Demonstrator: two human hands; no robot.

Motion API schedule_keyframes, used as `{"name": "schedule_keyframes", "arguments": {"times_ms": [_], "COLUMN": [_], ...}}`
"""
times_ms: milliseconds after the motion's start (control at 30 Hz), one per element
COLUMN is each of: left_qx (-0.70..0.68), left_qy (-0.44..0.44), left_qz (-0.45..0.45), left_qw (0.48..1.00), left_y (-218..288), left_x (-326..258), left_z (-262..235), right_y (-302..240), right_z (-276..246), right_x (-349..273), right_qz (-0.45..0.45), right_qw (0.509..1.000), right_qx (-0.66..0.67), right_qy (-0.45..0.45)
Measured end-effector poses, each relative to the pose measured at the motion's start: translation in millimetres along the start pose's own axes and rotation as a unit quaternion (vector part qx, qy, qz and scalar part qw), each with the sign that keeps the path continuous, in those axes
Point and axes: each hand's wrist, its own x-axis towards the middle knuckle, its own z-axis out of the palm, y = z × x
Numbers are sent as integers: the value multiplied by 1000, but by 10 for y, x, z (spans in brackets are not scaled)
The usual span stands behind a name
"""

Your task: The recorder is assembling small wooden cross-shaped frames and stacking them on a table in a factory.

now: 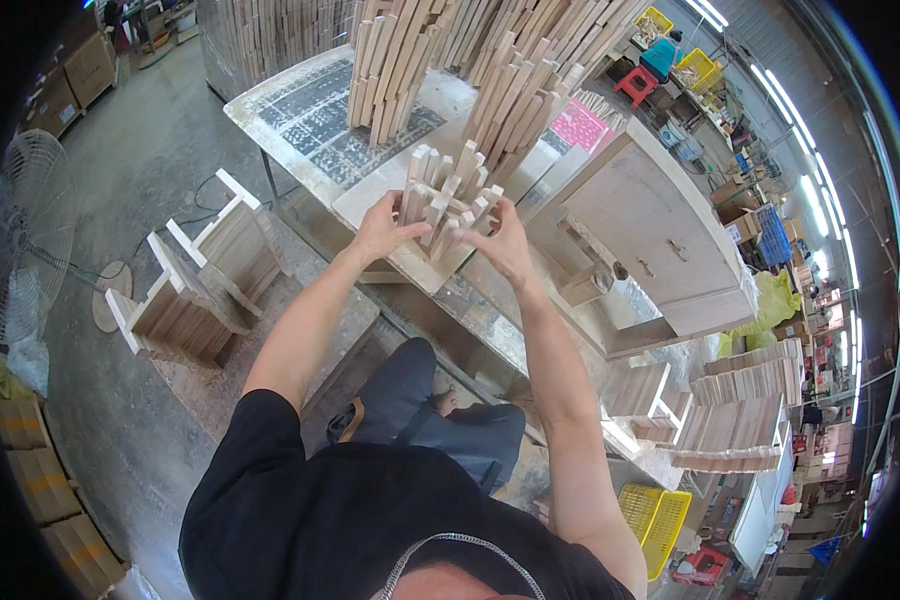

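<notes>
A bundle of pale wooden sticks [450, 192] stands upright on the worktable in front of me, its top ends at uneven heights. My left hand [383, 230] is wrapped round the bundle's left side. From the right, my right hand [500, 245] grips the same bundle, thumb toward the near face. Together the two hands clasp the sticks between them; the fingertips on the far side are hidden. Just behind the bundle, more long wooden sticks [515, 110] stand in a tall cluster.
Another stick stack [390, 75] stands on the white-topped table [295, 95]. A wooden machine housing [660, 240] is to the right. Stacked boards lie at left [185, 310] and right [735, 430]. A yellow crate [655, 525] sits at lower right, a fan [30, 220] far left.
</notes>
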Motion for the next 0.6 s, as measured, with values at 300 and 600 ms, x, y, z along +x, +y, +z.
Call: {"name": "schedule_keyframes", "arguments": {"times_ms": [300, 600], "left_qx": [-59, 97], "left_qy": [-39, 71], "left_qz": [-9, 49], "left_qw": [997, 992], "left_y": [-203, 94], "left_x": [92, -41], "left_z": [-63, 144], "right_y": [119, 268], "right_z": [414, 233], "right_x": [-79, -20], "right_qz": [0, 2], "right_qw": [989, 995], "right_qx": [-98, -87], "right_qy": [108, 46]}}
